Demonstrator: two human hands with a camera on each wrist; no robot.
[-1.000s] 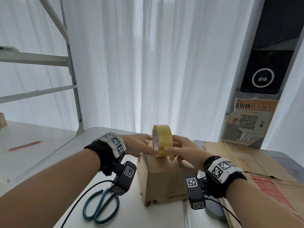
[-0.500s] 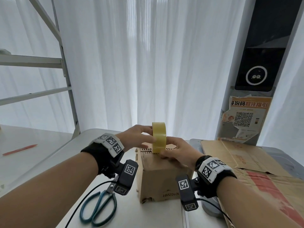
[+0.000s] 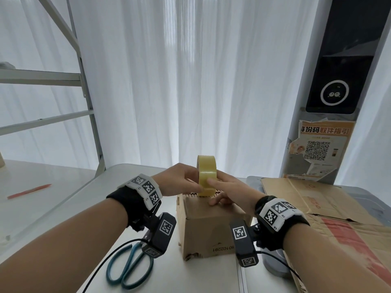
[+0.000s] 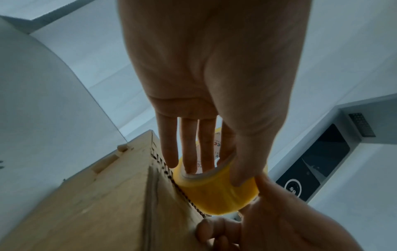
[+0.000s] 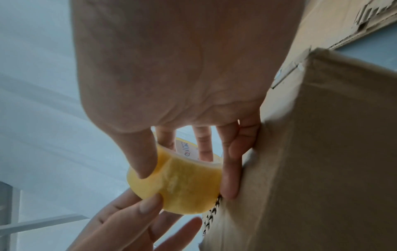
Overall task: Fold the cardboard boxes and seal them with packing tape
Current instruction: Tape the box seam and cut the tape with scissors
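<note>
Our view is now sitting lower than before. Both hands, left (image 3: 182, 180) and right (image 3: 229, 190), are pinching the yellow tape roll (image 3: 207, 176) upright on the cardboard box (image 3: 208, 231), mid-bench (image 3: 101, 199).

Your forearms reach forward side by side, wrists banded. Your left hand (image 3: 179, 180) pinches the tape roll (image 3: 207, 176) between thumb and fingers, while your right hand (image 3: 229, 192) grips its opposite side, thumb on the face.
</note>
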